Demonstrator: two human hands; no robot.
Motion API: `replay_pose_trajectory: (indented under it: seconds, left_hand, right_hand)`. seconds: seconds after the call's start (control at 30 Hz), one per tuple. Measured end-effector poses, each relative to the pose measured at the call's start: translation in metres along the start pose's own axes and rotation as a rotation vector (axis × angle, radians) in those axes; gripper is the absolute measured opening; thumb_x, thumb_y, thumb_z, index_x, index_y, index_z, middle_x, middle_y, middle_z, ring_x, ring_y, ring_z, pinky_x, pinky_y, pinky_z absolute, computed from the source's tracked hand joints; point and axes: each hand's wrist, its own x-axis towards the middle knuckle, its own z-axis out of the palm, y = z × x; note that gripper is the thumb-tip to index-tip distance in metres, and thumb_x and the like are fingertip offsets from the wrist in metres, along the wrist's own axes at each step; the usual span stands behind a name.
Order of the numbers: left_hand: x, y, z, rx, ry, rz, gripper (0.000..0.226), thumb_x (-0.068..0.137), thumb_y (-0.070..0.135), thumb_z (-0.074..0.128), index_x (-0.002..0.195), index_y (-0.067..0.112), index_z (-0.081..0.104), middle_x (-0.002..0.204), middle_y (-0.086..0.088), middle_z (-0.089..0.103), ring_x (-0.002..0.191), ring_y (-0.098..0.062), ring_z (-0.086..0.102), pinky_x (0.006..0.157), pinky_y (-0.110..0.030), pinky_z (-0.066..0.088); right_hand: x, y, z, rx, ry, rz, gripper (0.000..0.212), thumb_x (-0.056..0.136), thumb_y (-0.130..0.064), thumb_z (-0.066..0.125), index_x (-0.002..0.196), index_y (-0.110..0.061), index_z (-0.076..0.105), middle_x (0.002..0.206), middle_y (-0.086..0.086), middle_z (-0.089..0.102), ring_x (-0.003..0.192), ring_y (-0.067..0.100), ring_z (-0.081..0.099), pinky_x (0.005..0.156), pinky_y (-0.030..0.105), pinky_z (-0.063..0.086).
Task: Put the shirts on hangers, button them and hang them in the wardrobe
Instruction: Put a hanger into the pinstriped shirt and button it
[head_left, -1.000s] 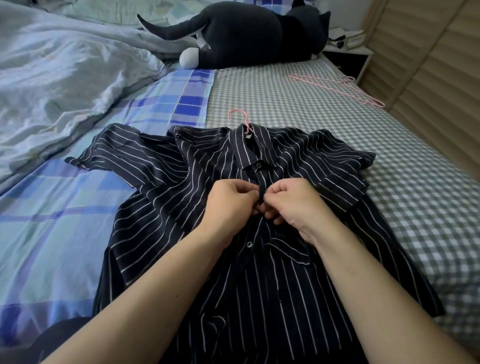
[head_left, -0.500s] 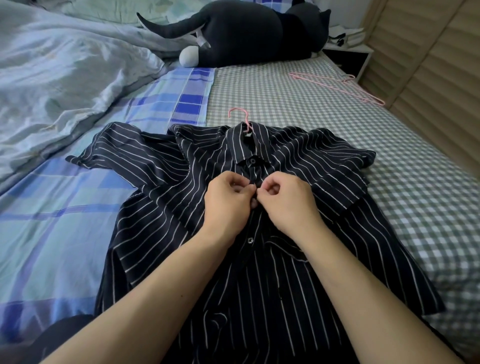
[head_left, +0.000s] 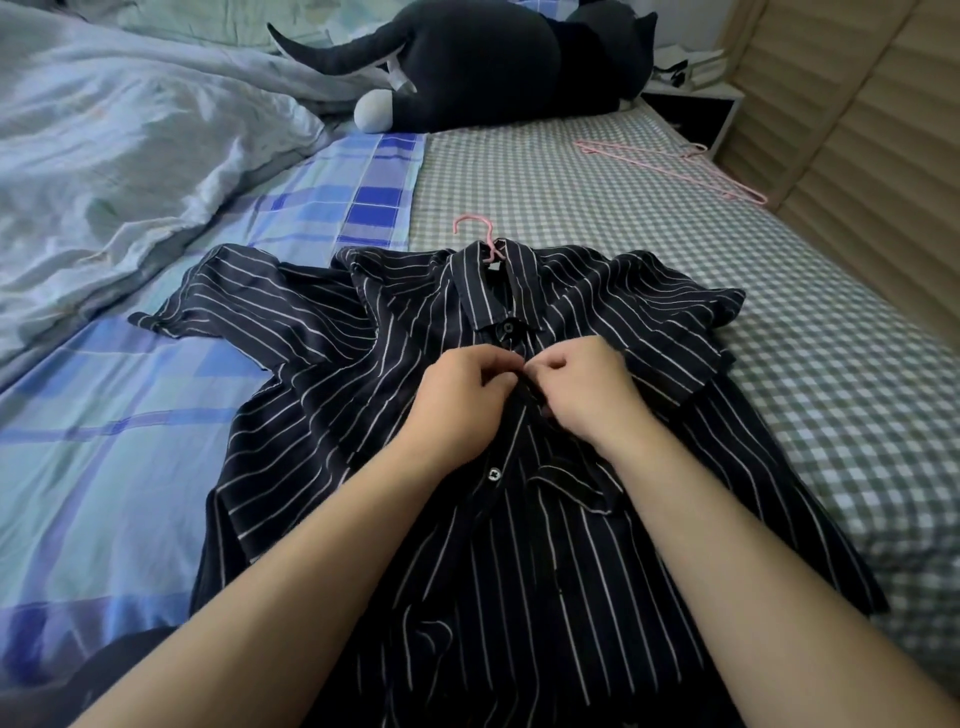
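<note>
A black shirt with thin white stripes (head_left: 332, 374) lies flat on the bed, front up. A pink hanger hook (head_left: 475, 236) pokes out of its collar. The collar button (head_left: 507, 327) is fastened. My left hand (head_left: 462, 400) and my right hand (head_left: 587, 395) meet on the placket just below it, both pinching the shirt's front edges with curled fingers. The button between the fingertips is hidden. Another button (head_left: 493, 473) lower down is visible and undone.
More pink hangers (head_left: 670, 166) lie on the checked sheet (head_left: 831, 364) at the far right, near a wooden slatted wall (head_left: 872, 130). A dark plush cat (head_left: 493, 57) rests at the bed's head. A crumpled blue duvet (head_left: 114, 156) fills the left.
Both hands have shifted slightly up the placket, towards the collar, and keep working at the same spot. The shirt has hardly moved.
</note>
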Motion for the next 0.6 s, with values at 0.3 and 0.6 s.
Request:
replay_pose_trajectory:
  seconds: [0.3,0.6]
  left_hand:
    - [-0.062,0.006,-0.047,0.223,-0.148,-0.022,0.008,0.093,0.025,0.068,0.091,0.032,0.071,0.079,0.013,0.068,0.068,-0.001,0.062,0.065,-0.018,0.047]
    - [-0.086,-0.003,-0.026,0.411,-0.084,0.079,0.017,0.094,0.035,0.068,0.110,0.032,0.069,0.093,0.015,0.056,0.092,-0.007,0.058,0.088,-0.031,0.051]
  right_hand:
    - [-0.066,0.017,-0.054,-0.109,0.091,-0.215,0.023,0.088,-0.045,0.071,0.076,-0.027,0.064,0.066,-0.008,0.063,0.057,0.001,0.056,0.056,0.019,0.041]
    - [-0.083,0.043,-0.024,-0.447,0.095,-0.177,0.011,0.097,-0.034,0.064,0.103,-0.025,0.061,0.084,-0.013,0.057,0.081,0.009,0.057,0.063,0.021,0.041]
